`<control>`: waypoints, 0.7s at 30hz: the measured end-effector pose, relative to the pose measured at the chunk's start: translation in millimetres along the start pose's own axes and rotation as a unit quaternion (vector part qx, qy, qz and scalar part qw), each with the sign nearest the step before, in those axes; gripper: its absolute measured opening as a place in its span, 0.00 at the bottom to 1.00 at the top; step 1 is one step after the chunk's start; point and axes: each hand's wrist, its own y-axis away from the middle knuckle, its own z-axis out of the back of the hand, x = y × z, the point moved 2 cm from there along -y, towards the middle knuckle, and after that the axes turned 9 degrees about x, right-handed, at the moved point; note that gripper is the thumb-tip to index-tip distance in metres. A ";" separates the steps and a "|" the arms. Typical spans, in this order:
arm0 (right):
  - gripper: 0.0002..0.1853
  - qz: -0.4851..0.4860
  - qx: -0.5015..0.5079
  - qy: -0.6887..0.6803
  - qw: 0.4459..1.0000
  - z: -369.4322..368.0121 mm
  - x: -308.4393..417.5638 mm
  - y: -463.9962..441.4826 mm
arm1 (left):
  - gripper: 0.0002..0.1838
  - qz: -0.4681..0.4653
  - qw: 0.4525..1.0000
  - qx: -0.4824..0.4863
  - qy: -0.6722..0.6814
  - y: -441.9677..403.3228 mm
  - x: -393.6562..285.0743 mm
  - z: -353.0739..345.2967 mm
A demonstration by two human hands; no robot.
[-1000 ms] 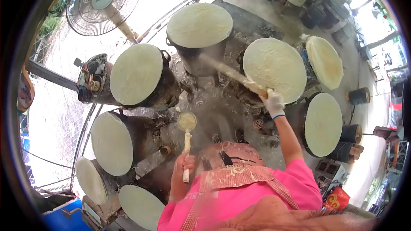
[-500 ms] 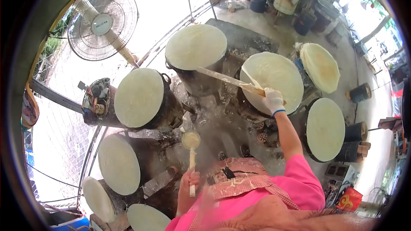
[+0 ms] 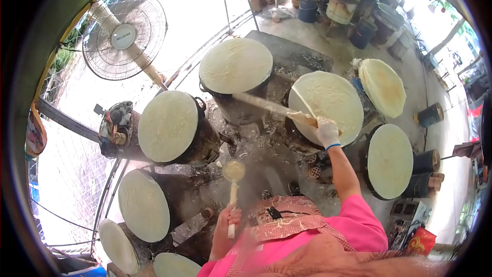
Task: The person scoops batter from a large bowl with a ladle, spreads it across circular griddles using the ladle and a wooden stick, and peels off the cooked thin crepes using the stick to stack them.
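My left hand (image 3: pixel 229 218), bare, is closed round the pale handle of a ladle (image 3: pixel 234 172), whose round bowl points away from me. My right hand (image 3: pixel 327 132), in a white glove with a blue cuff, grips a long flat wooden paddle (image 3: pixel 271 106) crusted with dough. Under that hand lies a round griddle (image 3: pixel 333 102) coated with pale batter, and a thin raised strip crosses its left part. The paddle's blurred far end is over the side of the back griddle (image 3: pixel 236 65). Left of the ladle is another coated griddle (image 3: pixel 168 126).
More coated griddles stand at the right (image 3: pixel 389 161) and the lower left (image 3: pixel 143 205). A stack of round flat sheets (image 3: pixel 382 88) leans at the right back. A fan (image 3: pixel 124 36) stands at the upper left, and buckets (image 3: pixel 308 7) at the back. Steam drifts across the middle.
The view has shifted, so the griddles sit lower than at the start. A thin strip has appeared on the griddle under my right hand. Both hands keep hold of their tools.
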 end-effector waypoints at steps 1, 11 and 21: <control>0.10 -0.014 -0.001 0.003 1.000 1.6 -0.5 -1.8 | 0.21 -0.003 1.000 0.006 0.007 -0.3 -0.2 1.6; 0.11 -0.049 0.013 -0.001 0.999 26.6 -9.6 -6.9 | 0.20 -0.040 0.995 0.036 0.080 5.2 6.1 7.0; 0.14 -0.221 -0.197 -0.131 0.946 24.4 -82.2 14.6 | 0.20 -0.055 0.996 -0.013 0.064 1.6 5.4 1.4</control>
